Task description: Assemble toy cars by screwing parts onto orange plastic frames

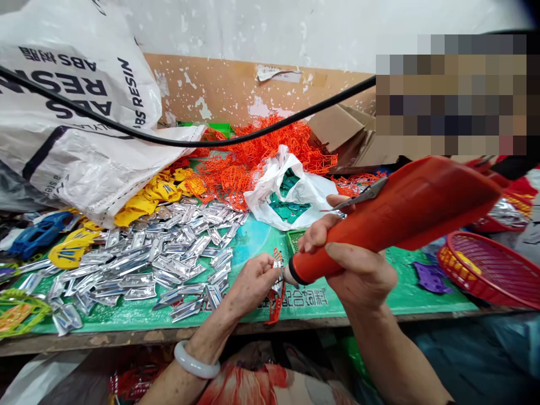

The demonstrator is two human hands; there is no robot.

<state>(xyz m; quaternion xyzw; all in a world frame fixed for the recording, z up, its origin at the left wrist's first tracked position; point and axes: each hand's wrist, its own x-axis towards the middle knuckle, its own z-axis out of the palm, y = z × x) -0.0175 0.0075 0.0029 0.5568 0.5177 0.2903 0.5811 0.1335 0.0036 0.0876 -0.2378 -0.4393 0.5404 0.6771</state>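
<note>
My right hand [360, 270] is wrapped around a red electric screwdriver [405, 202], which has a metal lever [365, 194] along its top. Its pale nose points left and down, close to my left fingertips. My left hand [253, 281], with a pale bangle on the wrist, pinches a slim orange plastic part [276, 306] with a shiny silver piece on it, near the table's front edge. The driver's tip meets or nearly meets that part; exact contact is hidden by the fingers. Left of my left hand lies a spread of silver plastic pieces [139, 270].
Behind are a heap of orange plastic frames [274, 140] and a white bag [261, 197] of green parts. Yellow parts [156, 194] lie by a large resin sack [76, 112]. A red basket [485, 281] and purple part [432, 277] sit right. A black cable [236, 142] crosses above.
</note>
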